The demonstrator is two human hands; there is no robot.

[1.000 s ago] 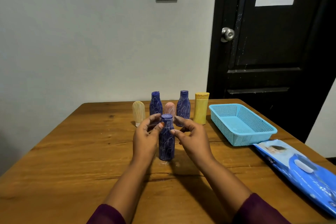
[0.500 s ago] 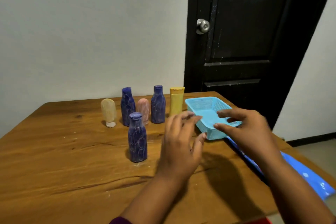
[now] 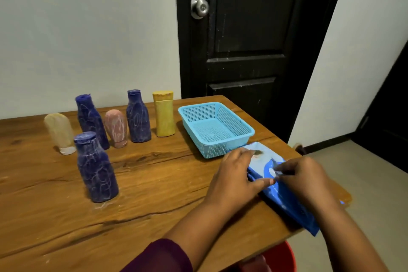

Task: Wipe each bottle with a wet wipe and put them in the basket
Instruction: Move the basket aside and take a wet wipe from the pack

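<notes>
A blue wet wipe pack (image 3: 287, 202) lies at the table's right edge. My left hand (image 3: 234, 180) rests flat on its near-left end, fingers laid over the top and thumb along the side. My right hand (image 3: 303, 180) pinches the white flap (image 3: 272, 172) on top of the pack. The empty light-blue basket (image 3: 220, 150) stands just beyond the pack. One scribbled dark-blue bottle (image 3: 96, 168) stands alone in front. Behind it is a row: a cream bottle (image 3: 59, 132), a blue bottle (image 3: 89, 121), a pink bottle (image 3: 116, 128), another blue bottle (image 3: 138, 117) and a yellow bottle (image 3: 164, 117).
The wooden table (image 3: 154, 194) ends close to the right of the pack. A black door (image 3: 247, 40) with a round knob stands behind the basket. Something red (image 3: 281, 258) sits on the floor under the table's right corner.
Both hands left the front blue bottle and moved right to the wipe pack. The left hand now rests on it, the right pinches its flap. My view turned right and down.
</notes>
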